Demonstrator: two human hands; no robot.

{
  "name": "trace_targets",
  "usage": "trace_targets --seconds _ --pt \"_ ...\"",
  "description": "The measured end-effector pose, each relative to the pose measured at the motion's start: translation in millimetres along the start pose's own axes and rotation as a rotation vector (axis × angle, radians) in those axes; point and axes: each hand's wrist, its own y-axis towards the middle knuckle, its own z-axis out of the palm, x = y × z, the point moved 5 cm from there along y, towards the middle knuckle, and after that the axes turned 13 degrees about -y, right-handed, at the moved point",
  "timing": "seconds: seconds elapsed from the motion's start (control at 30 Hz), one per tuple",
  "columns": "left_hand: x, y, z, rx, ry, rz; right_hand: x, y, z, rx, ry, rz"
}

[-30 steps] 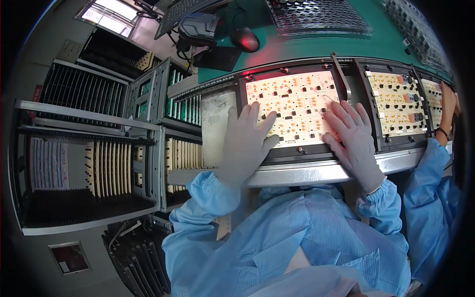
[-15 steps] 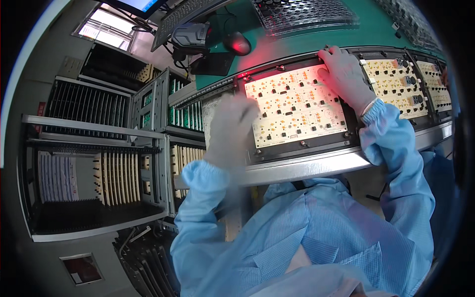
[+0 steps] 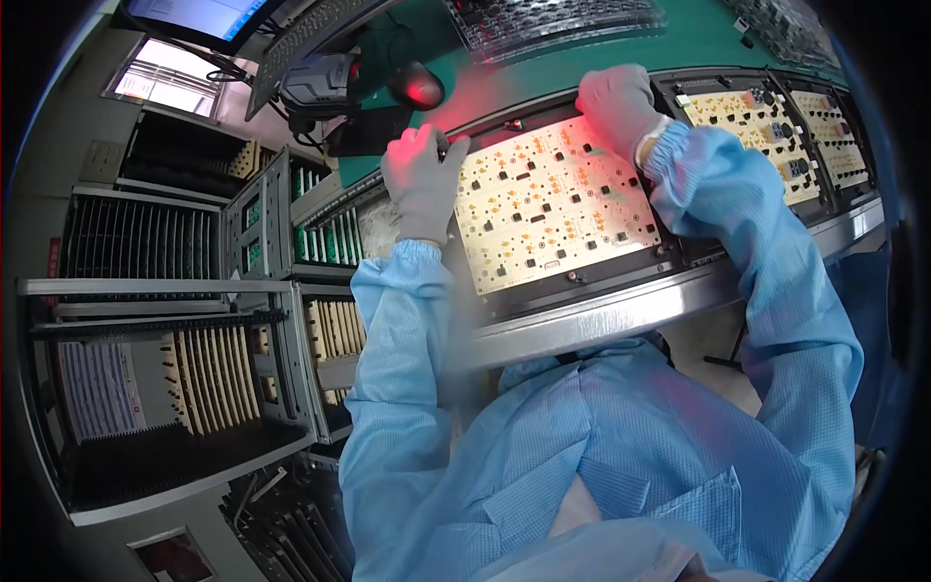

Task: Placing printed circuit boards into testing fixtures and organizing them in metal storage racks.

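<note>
A cream circuit board (image 3: 548,209) with small black and orange parts lies in a black carrier frame (image 3: 529,303). My left hand (image 3: 417,179), in a grey glove, is closed at the frame's far left corner; the fingers cover whatever is pinched there. Over the far right corner curls my right hand (image 3: 619,112), also gloved and closed, and what lies beneath its fingers is hidden. Red light falls on my left glove and the board's right part. Black knobs (image 3: 574,278) stand along the carrier's edges.
A metal rail (image 3: 601,320) runs along the near edge. More carriers with cream boards (image 3: 737,126) sit to the right. On the green mat (image 3: 524,82) lie a mouse (image 3: 417,85) and clear trays (image 3: 553,29). Racks of boards (image 3: 208,378) stand at the left.
My left hand, blurred before beside the board's left edge, has moved up to the far left corner and closed there. The right hand stays at the far right corner, its fingers more curled.
</note>
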Motion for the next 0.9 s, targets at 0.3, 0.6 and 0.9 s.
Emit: trace_targets --seconds 0.3,0.6,0.9 --pt "6 1 7 -0.017 -0.246 -0.010 -18 7 22 0.067 0.189 -0.088" --pt "9 -3 -2 0.069 -0.232 0.084 -26 4 4 -0.358 0.188 -0.316" --pt "20 -2 -2 0.177 -0.468 0.096 -13 -6 -17 -0.032 0.332 -0.145"
